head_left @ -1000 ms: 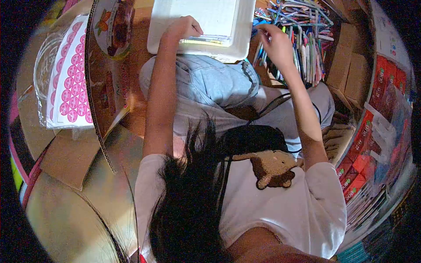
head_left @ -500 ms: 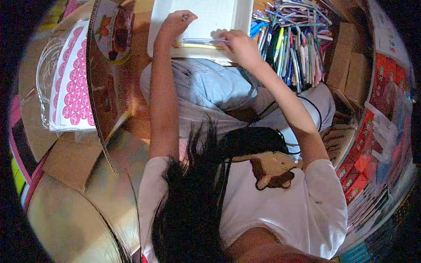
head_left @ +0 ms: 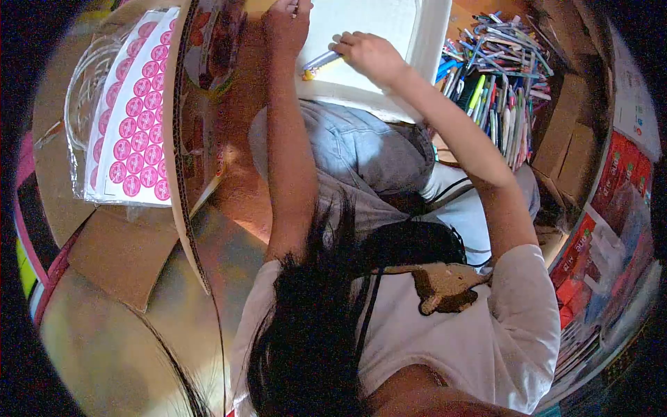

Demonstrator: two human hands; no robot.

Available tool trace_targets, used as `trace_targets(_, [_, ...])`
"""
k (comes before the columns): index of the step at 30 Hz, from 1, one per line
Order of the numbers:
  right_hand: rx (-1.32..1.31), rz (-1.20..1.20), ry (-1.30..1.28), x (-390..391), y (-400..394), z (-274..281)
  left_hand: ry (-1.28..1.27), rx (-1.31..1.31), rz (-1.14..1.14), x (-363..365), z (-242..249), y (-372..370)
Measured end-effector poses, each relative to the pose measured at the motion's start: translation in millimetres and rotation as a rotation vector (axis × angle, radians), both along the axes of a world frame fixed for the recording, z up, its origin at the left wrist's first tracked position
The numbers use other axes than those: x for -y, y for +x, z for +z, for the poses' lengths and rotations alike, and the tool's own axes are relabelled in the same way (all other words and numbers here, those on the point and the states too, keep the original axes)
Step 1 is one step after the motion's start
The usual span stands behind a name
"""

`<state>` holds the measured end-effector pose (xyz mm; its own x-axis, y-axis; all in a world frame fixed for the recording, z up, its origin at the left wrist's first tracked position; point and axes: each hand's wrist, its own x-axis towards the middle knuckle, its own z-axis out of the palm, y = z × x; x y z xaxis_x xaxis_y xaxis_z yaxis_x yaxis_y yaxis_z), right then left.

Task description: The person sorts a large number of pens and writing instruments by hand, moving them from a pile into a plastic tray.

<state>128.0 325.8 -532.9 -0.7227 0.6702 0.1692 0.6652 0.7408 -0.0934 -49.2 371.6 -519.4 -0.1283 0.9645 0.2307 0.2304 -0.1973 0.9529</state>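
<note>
My right hand (head_left: 372, 59) is closed round the ends of a few slim pens (head_left: 323, 62), one pale bluish and one yellow. They point left and slightly down over the white tray (head_left: 431, 42), which rests at my lap. At the top edge of the view, my left hand (head_left: 286, 24) is over the tray's left side with its fingers curled. Whatever it may hold is too small to make out, and its fingertips are partly cut off by the frame.
Right of the tray lies a big pile of pens (head_left: 497, 104), beside a brown cardboard box (head_left: 566, 146). To the left stands a cardboard panel (head_left: 187, 139), with sheets of pink round stickers (head_left: 142, 132) behind it. Red boxes (head_left: 577, 257) are stacked at far right.
The view has shifted, so most things sit further right. My left hand has moved up and away from the pens. My right hand still holds them, now tilted with their left ends lower.
</note>
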Motion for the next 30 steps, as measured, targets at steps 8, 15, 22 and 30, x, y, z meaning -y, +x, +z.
trace_targets(8, [-0.053,0.173,0.054,-50,-29,-18,-0.042,0.005,0.112,-5,-3,-10])
trace_targets(15, [-0.115,0.188,-0.066,-59,-36,-3,-0.092,0.001,0.105,-9,-14,-17])
trace_targets(22, [-0.568,-0.258,0.012,1,71,79,-0.075,-0.422,-0.183,9,-15,2])
trace_targets(30, [-0.316,-0.817,-0.281,125,165,54,-0.253,-0.666,-0.3,10,-38,2])
